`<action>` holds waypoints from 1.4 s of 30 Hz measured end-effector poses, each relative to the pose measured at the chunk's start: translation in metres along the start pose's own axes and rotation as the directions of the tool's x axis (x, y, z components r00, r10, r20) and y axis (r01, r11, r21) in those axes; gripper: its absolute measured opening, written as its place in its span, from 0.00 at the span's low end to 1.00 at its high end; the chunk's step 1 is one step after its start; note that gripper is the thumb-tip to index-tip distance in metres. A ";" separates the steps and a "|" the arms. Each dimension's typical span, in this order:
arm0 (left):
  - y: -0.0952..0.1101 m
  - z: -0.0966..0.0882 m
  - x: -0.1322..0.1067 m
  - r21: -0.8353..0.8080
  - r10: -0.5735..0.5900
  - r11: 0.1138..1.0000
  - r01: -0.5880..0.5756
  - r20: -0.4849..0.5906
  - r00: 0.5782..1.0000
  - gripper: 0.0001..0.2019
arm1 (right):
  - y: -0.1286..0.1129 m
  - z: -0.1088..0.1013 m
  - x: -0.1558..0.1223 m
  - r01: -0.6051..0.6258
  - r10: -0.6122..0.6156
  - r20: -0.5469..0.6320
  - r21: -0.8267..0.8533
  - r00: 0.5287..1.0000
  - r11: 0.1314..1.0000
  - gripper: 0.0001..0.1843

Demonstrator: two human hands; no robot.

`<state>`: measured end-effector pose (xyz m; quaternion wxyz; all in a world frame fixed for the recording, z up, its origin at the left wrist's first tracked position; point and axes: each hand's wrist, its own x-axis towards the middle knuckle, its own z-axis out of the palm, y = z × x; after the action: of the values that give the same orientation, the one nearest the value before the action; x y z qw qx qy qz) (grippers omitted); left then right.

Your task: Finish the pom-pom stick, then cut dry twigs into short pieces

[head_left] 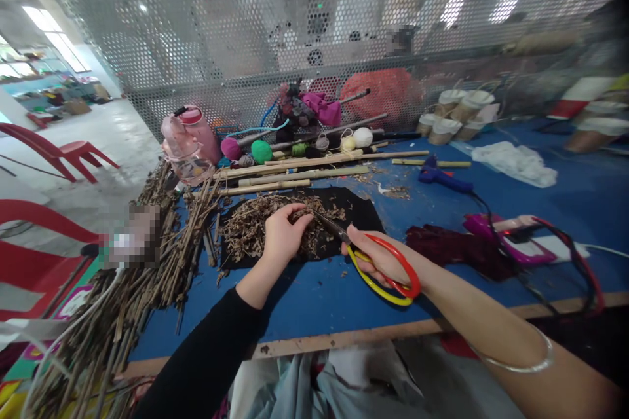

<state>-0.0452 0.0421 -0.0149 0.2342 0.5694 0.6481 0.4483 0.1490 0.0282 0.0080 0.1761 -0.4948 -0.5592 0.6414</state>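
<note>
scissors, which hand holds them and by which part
The right hand holds the red-and-yellow-handled metal scissors by the handle loops; the left hand rests on dry brown plant scraps.

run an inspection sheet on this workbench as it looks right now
surface: blue tabletop with brown crumbs
job's things: dried plant bits on black cloth; scissors
clutter: bamboo sticks, yarn balls, pink bottle, blue glue gun, paper cups
hands: left hand rests on the bits; right hand holds the scissors
cables: black cord from glue gun
surroundings: perforated screen, red chairs, stalk bundle
</note>
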 end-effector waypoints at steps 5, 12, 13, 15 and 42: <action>-0.001 -0.008 -0.003 0.027 0.016 0.999 -0.020 0.117 0.993 0.25 | 0.000 0.001 -0.011 -0.081 0.061 0.129 0.154 0.990 0.985 0.27; 0.002 -0.029 -0.008 0.382 0.302 0.863 -0.331 0.134 0.944 0.19 | -0.006 -0.013 -0.020 -0.166 0.154 0.165 0.063 0.974 0.984 0.32; 0.002 -0.029 -0.007 0.423 0.318 0.838 -0.344 0.134 0.939 0.18 | -0.007 -0.015 -0.020 -0.178 0.170 0.145 0.042 0.975 0.983 0.34; 0.004 -0.027 -0.003 0.488 0.334 0.794 -0.363 0.148 0.931 0.16 | -0.008 -0.019 -0.019 -0.184 0.180 0.114 0.024 0.977 0.983 0.36; -0.001 -0.012 -0.001 0.457 0.116 0.870 -0.183 0.172 0.978 0.12 | -0.026 -0.016 0.005 -0.230 0.276 0.253 -0.197 0.927 0.953 0.42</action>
<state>-0.0555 0.0373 -0.0098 0.0983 0.6875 0.6733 0.2535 0.1514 0.0487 0.0311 -0.0297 -0.4809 -0.5603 0.6737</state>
